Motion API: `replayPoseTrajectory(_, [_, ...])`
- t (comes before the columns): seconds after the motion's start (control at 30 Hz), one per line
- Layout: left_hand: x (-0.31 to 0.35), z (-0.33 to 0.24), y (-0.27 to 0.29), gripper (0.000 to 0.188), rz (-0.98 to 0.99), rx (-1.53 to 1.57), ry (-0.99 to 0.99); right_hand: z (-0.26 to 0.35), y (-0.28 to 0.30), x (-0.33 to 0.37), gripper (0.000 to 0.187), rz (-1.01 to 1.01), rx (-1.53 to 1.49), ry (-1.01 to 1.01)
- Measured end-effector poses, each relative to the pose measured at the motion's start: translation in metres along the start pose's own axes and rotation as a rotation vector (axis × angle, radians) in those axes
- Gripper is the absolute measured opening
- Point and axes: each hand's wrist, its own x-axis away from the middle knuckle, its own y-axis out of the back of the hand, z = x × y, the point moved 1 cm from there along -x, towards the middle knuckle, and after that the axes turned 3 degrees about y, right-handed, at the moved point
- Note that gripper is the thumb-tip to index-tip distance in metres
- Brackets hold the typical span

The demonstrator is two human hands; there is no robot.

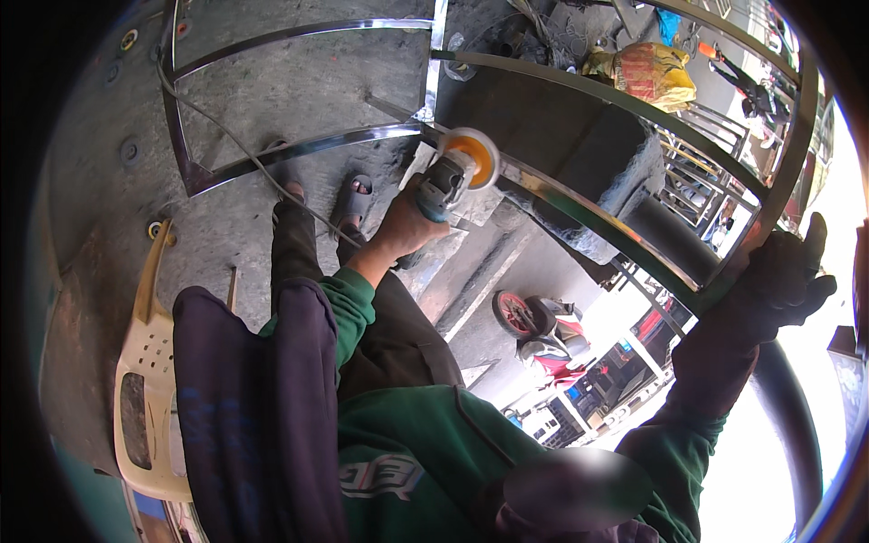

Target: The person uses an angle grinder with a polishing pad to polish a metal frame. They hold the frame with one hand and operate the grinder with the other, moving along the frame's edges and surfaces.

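My left hand (412, 222), bare, is wrapped round the body of an angle grinder (444, 185). Its orange disc with a pale rim (472, 156) looks blurred and lies against or very close to a rail of a shiny metal tube frame (552, 192); contact is hard to make out. From the grinder a grey cord (244, 149) runs to the upper left. On the right, my right hand (783, 271) wears a dark glove, its fingers stretched out and apart beside the frame's corner. Whether it touches the tube cannot be told.
A beige plastic chair (136, 416) stands at the left, near dark hanging cloth (258, 407). Several small discs (131, 149) lie on the grey floor. A large dark block (579, 163) sits beneath the frame. Beyond are a yellow-red sack (656, 77), a motorcycle (543, 330) and another person (760, 95).
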Motion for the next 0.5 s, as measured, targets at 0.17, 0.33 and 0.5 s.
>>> replayPoseTrajectory(0.17, [0.005,-0.018,-0.022,0.072,0.086,-0.007,-0.130,-0.010,-0.040,0.005,0.069,-0.372,0.130,0.063])
replayPoseTrajectory(0.33, [-0.009,0.011,-0.001,0.073,-0.105,-0.036,-0.021,-0.011,-0.041,0.002,0.061,-0.168,0.170,0.284])
replayPoseTrajectory(0.5, [-0.011,0.029,0.007,0.069,-0.115,0.106,0.061,-0.013,-0.004,-0.005,0.068,0.195,-0.104,0.094])
